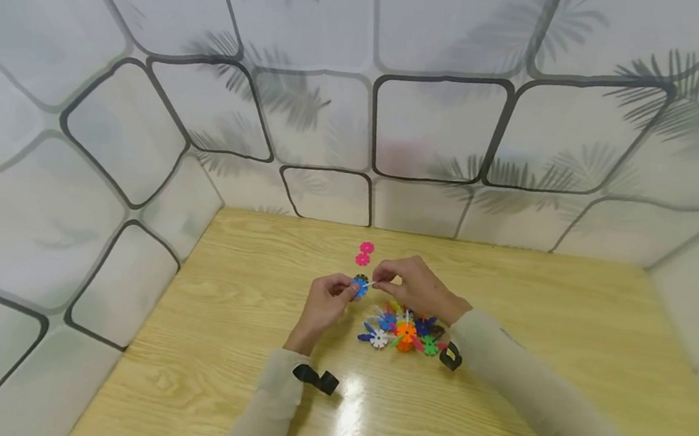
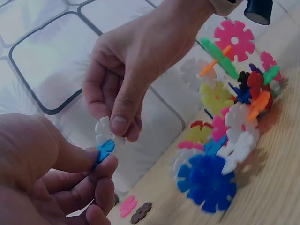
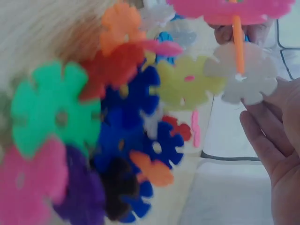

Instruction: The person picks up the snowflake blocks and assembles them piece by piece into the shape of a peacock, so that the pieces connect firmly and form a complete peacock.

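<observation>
My left hand (image 1: 323,305) pinches a blue notched plastic disc (image 2: 107,148) between thumb and forefinger. Facing it, my right hand (image 1: 417,284) pinches a white notched disc (image 2: 101,130) by its edge. The two discs meet at an angle in the left wrist view; whether their slots interlock I cannot tell. Just beyond the blue disc, a dark brown disc (image 2: 141,213) lies on the table. A cluster of many-coloured notched discs (image 1: 405,333) sits below my right hand, several joined at angles. In the right wrist view the cluster hides much of my right hand.
Two pink discs (image 1: 365,253) lie flat on the wooden table (image 1: 241,292), farther back than my hands. A patterned white wall covering (image 1: 428,127) stands behind the table and at its left side. Black straps (image 1: 316,379) hang at both wrists.
</observation>
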